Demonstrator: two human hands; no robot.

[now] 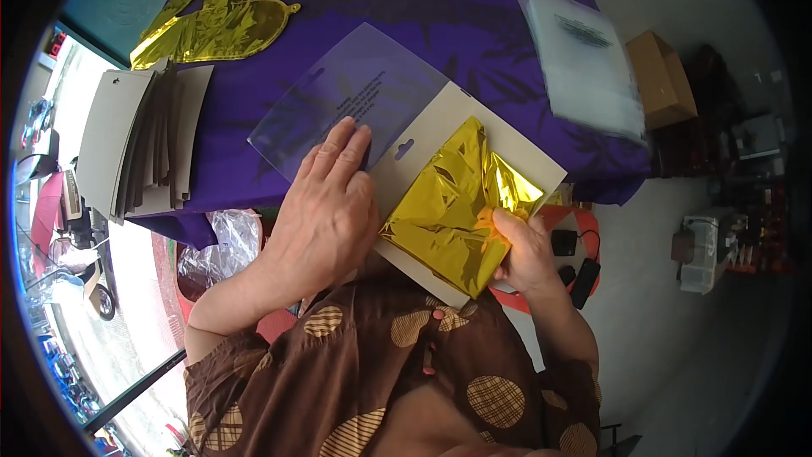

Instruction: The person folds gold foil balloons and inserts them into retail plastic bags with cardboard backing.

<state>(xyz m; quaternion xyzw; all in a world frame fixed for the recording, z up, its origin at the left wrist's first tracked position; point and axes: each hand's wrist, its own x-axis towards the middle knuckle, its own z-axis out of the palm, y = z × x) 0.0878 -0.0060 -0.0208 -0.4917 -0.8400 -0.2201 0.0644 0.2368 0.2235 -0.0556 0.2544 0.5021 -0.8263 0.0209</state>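
My right hand (524, 250) grips a folded gold foil balloon (448, 199) together with the pale backing card (448, 106) under it. The thumb presses on the foil near a small orange piece (491, 224), and the other fingers are mostly hidden behind. A hang hole shows along the card's left edge. Beside the card, a clear plastic bag (385, 63) with printed warning text lies flat on the table. My left hand (334, 203) rests with fingers stretched out over the bag's near edge, close to the card; its thumb is hidden.
A purple cloth (448, 0) covers the table. Several gold foil balloons (220, 30) lie at the far left, a stack of cards (152, 140) at the left edge. Clear bags (584, 63) are piled at right, near a cardboard box (660, 76). An orange-red container (584, 224) stands below.
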